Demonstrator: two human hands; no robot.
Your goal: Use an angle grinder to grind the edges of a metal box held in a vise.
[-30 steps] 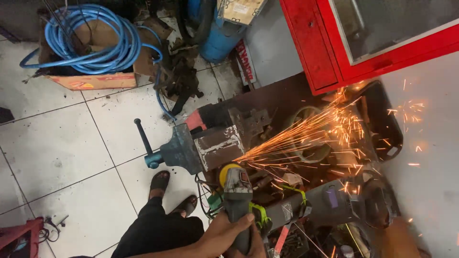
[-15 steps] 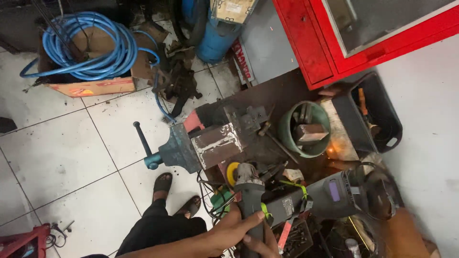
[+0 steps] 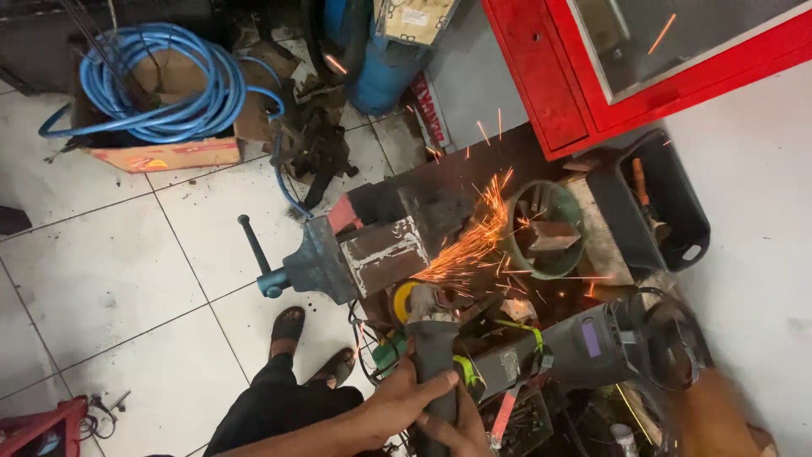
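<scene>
Head cam, looking down at bench edge.

L hand (image 3: 397, 406) wrapped round body of grey angle grinder (image 3: 431, 334), fingers (image 3: 436, 387) curled tight on it. R hand (image 3: 461, 432) just below and under L, also on the grinder body; its fingers are closed on the handle end, partly hidden by L hand and frame edge.

Grinder runs away from the fingers, head end w/ yellow guard (image 3: 402, 298) farthest out. Disc end meets metal clamped in bench vise (image 3: 355, 250), just beyond the fingertips. Orange sparks (image 3: 474, 241) spray out past the vise, away from the hands, toward green bucket (image 3: 545, 228) holding metal offcuts.

Second, larger grey grinder (image 3: 584, 347) lies to the R of the fingers, near but not touching them. Black bin (image 3: 668, 207) w/ tools sits farther out on that side; red cabinet (image 3: 575, 76) beyond it.

To the L of the hands: white tiled floor (image 3: 101, 279), person's sandalled feet (image 3: 309, 347) just beside L wrist. Far side of floor: cardboard box w/ coiled blue hose (image 3: 169, 85), blue gas cylinder (image 3: 385, 59) well apart from hands.
</scene>
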